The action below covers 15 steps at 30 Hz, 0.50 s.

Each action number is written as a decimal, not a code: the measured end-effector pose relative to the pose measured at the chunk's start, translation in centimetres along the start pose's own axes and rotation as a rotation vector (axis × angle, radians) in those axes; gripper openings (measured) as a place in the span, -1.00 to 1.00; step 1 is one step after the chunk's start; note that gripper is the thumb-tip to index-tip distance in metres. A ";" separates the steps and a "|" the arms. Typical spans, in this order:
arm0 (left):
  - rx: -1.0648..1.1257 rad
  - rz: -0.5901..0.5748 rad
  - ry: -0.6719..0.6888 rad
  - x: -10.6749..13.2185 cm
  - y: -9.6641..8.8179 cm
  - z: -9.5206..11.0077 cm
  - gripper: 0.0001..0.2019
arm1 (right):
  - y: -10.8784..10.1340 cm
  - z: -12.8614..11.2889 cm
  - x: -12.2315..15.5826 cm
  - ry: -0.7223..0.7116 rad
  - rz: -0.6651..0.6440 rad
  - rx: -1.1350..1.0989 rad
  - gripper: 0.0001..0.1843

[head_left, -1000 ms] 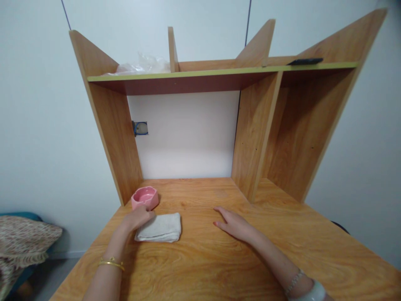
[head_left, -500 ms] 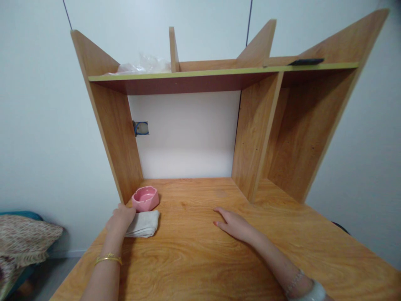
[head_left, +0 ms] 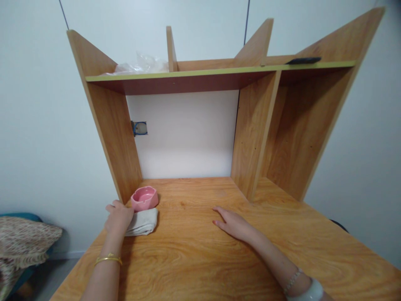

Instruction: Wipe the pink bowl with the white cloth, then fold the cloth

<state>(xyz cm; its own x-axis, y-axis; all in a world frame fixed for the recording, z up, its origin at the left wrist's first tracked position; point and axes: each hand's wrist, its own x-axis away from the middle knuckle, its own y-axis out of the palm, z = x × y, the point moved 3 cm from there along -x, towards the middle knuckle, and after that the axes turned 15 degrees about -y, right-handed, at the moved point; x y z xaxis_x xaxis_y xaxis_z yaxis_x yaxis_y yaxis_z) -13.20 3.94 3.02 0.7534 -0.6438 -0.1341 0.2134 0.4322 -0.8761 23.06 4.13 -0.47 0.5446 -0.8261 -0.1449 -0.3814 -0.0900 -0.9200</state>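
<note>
A folded light grey cloth (head_left: 144, 221) lies on the left part of the wooden desk, just in front of a pink angular ashtray (head_left: 144, 199). My left hand (head_left: 119, 217) is at the cloth's left edge, its thumb side against the cloth. Its visible fingers are apart and point toward the desk's left edge; part of the thumb is hidden. Farther right, my right hand (head_left: 233, 223) rests on the bare desk top, palm down, thumb and index finger spread. Nothing is in it.
A wooden shelf unit (head_left: 255, 133) stands at the back of the desk (head_left: 194, 259). Its upper board carries a clear plastic bag (head_left: 140, 65) and a flat black object (head_left: 303, 60). A wall box (head_left: 140, 128) shows behind it. Patterned fabric (head_left: 28, 236) lies at far left.
The fingers of my left hand have lifted and spread a little. The cloth sits slightly nearer the ashtray. My right hand has stayed in place, and the view has shifted slightly.
</note>
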 end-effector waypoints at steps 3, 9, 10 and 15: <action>0.062 0.095 -0.072 0.8 -0.9 0.7 -0.53 | 0.0 0.0 0.0 -0.008 0.006 -0.012 -0.44; 0.165 0.172 0.063 1.2 -1.1 2.1 -0.62 | 0.1 0.1 0.0 -0.009 0.015 -0.011 -0.47; 0.167 0.172 0.091 1.3 -1.0 2.4 -0.64 | 0.1 0.1 -0.1 -0.011 0.015 -0.007 -0.47; 0.218 0.171 0.354 3.2 0.1 4.7 -0.74 | 0.2 0.1 -0.1 -0.018 0.010 0.004 -0.46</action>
<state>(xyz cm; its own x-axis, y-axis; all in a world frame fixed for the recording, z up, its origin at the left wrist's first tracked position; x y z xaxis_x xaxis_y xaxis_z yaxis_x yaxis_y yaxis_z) -7.82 4.86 4.69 0.5381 -0.7116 -0.4517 0.2593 0.6497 -0.7146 23.02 4.21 -0.67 0.5539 -0.8170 -0.1605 -0.3836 -0.0793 -0.9201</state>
